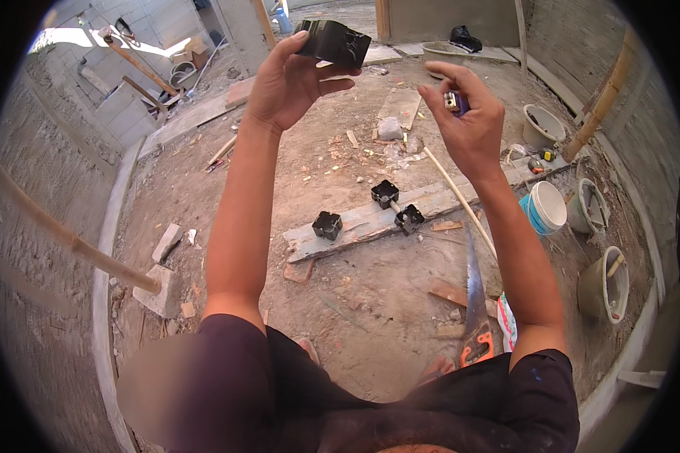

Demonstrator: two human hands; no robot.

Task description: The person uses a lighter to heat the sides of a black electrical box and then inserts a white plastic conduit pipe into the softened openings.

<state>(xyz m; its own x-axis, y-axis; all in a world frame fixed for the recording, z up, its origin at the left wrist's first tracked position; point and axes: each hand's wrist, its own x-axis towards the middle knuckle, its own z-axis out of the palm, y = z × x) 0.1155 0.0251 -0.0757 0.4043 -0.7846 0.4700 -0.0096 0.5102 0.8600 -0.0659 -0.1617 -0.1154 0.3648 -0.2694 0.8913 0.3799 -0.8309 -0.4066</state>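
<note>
The angular, glossy black box (pixel 334 44) shows pale glints; 3 open, angular black boxes (pixel 327 225) look plain dark. The small, lighter-shaped purple object (pixel 460 105) has a silvery metal end. The long, steel-bladed handsaw (pixel 474 302) is grey with a bright orange handle (pixel 477 352). The round white bucket (pixel 545 208) has blue sides. The rough wooden plank (pixel 363 220) is mottled grey and brown.

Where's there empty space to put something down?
Mostly bare dirt lies between the plank, the handsaw and the person's feet. Small gap on the plank too, between the lone black junction box and the other two boxes. It's crowded on the right with buckets, and scraps litter the dirt beyond the plank.
</note>
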